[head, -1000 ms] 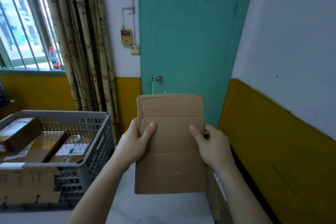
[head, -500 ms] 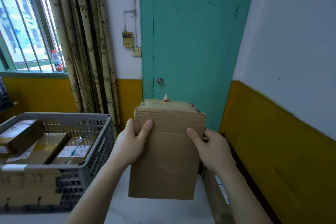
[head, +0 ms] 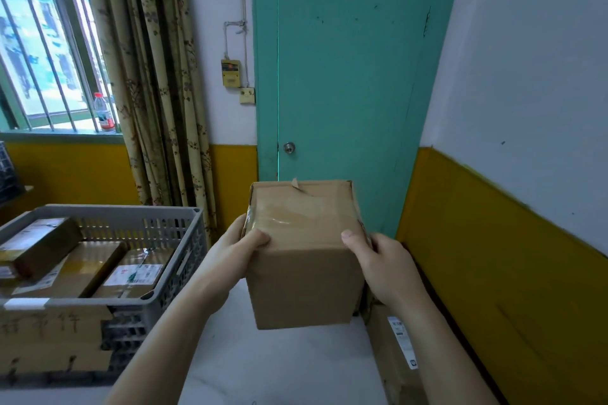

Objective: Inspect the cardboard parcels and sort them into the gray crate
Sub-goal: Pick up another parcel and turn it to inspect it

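A teal door [head: 345,76] fills the upper middle of the frame, with a yellow-banded wall on both sides, a barred window [head: 39,43] and patterned curtains [head: 148,76] at the upper left, and a water bottle [head: 104,112] on the sill. Below, I see a pale tabletop [head: 279,365] running along the bottom.

In the centre I have the cardboard parcel [head: 301,273] held up off the table, its taped top face tilted toward me, with a bit of tape curling up at the far edge. My left hand [head: 230,256] grips its left side, thumb lying across the near top edge. My right hand [head: 388,266] grips the right side in the same way, thumb on top, fingers wrapped round behind where I cannot see them.

At the lower left sits the gray crate [head: 158,233], slotted walls, holding three parcels I can make out, one with a white shipping label [head: 135,274]. A cardboard sign [head: 49,342] with handwritten marks hangs on its front. Another labelled box [head: 394,355] lies on the table at the lower right, just under my right wrist.
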Demonstrator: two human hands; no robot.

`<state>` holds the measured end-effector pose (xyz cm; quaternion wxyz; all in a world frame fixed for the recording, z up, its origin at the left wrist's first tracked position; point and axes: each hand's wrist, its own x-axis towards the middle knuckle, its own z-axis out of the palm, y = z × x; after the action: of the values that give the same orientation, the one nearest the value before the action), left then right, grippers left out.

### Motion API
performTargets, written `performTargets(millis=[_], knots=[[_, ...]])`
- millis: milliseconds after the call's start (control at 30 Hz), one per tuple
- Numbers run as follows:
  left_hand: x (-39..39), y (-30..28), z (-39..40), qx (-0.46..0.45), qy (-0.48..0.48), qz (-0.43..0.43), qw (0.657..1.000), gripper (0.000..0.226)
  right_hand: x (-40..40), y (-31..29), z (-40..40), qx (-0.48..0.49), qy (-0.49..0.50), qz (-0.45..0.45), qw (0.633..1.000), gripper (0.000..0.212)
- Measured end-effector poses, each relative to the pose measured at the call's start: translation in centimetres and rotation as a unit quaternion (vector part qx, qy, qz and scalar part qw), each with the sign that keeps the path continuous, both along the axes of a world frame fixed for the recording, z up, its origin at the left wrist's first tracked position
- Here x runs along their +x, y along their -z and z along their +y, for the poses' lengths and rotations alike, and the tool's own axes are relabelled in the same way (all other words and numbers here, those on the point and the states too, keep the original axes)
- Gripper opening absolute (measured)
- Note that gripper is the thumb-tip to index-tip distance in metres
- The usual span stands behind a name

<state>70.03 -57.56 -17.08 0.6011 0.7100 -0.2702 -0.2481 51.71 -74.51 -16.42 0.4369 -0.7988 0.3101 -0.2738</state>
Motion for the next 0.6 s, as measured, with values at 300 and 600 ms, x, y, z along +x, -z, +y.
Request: performTargets(millis=[300, 600], knots=[[-0.1, 0.5, -0.8, 0.023, -0.052, -0.068, 0.996, 0.071, 0.7, 0.6, 0.1, 0.021, -0.009, -0.014, 1.000, 0.029], [0.3, -0.3, -0.8, 0.004, -0.095, -0.086, 0.992, 0.066, 0.8, 0.0, 0.1, 0.026, 0.007, -0.028, 0.999, 0.030]])
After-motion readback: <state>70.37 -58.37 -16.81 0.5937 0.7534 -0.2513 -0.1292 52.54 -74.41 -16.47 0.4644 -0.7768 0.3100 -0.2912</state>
